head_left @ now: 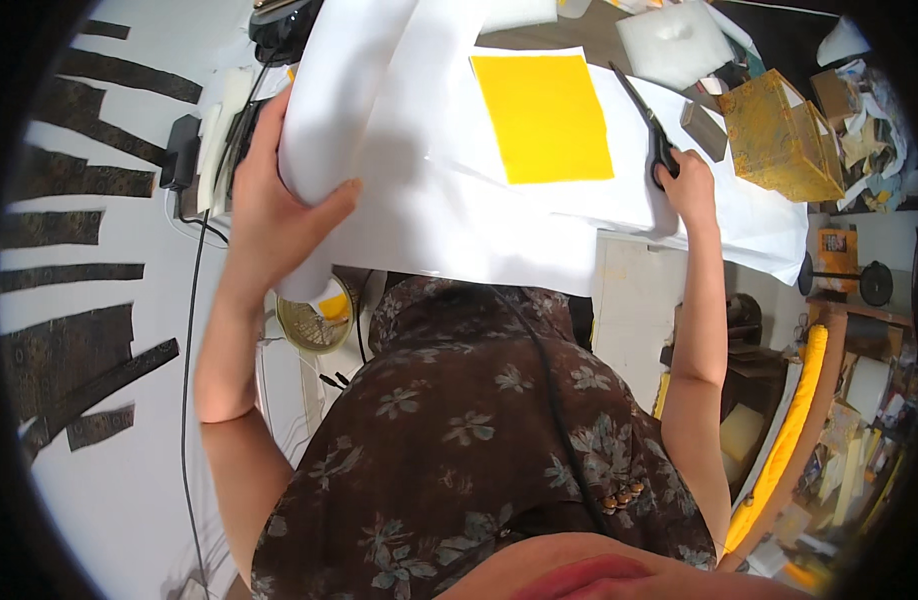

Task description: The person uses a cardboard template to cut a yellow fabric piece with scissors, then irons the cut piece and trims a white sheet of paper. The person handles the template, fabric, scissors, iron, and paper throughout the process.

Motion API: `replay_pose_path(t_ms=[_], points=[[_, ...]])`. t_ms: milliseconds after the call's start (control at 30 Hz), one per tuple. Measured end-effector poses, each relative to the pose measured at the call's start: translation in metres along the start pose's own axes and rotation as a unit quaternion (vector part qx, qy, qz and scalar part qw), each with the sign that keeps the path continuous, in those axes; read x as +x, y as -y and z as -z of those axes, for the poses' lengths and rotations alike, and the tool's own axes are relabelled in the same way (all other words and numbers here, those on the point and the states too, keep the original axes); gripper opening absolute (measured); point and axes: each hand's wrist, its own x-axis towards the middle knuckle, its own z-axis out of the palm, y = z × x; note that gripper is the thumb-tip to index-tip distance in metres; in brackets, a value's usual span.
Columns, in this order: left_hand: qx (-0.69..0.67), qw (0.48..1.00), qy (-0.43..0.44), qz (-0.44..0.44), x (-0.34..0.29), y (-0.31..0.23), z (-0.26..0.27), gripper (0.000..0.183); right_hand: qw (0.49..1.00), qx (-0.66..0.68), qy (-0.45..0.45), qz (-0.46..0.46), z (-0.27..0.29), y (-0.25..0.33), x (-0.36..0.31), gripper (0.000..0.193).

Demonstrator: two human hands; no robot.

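My left hand (279,205) grips a large curled sheet of white paper (329,110), its thumb on the near face and the other fingers around the outer left side. The paper spreads over the table toward the right. On it lies a yellow rectangular sheet (547,118) with a thin white margin at its top. To the right of that, my right hand (689,185) is closed on the black handles of a pair of scissors (646,110). Their dark blades point away and to the left, close together, apart from the yellow sheet.
A grey block (704,131) and a yellow patterned box (774,135) stand right of the scissors. White foam (676,45) lies at the back. A basket (317,322) sits below the table's left edge. Dark strips (69,270) hang on the left wall, beside a cable (187,400).
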Motion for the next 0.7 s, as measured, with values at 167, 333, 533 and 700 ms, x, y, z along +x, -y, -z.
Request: replay_pose_path(t_ms=[167, 333, 533, 700], points=[[0.136, 0.987, 0.001, -0.088, 0.021, -0.034, 0.026, 0.085, 0.936, 0.010, -0.280, 0.211, 0.115, 0.115, 0.034, 0.053], [0.149, 0.976, 0.012, -0.160, 0.043, -0.053, 0.037, 0.089, 0.718, 0.017, -0.420, 0.555, 0.162, 0.225, 0.069, 0.041], [0.105, 0.969, 0.076, -0.211, 0.053, -0.079, 0.049, 0.101, 0.608, -0.020, -0.496, 0.619, 0.188, 0.247, 0.095, 0.038], [0.278, 0.930, 0.060, -0.235, 0.052, -0.125, 0.070, 0.081, 0.586, -0.115, -0.532, 0.600, 0.215, 0.252, 0.104, 0.041]])
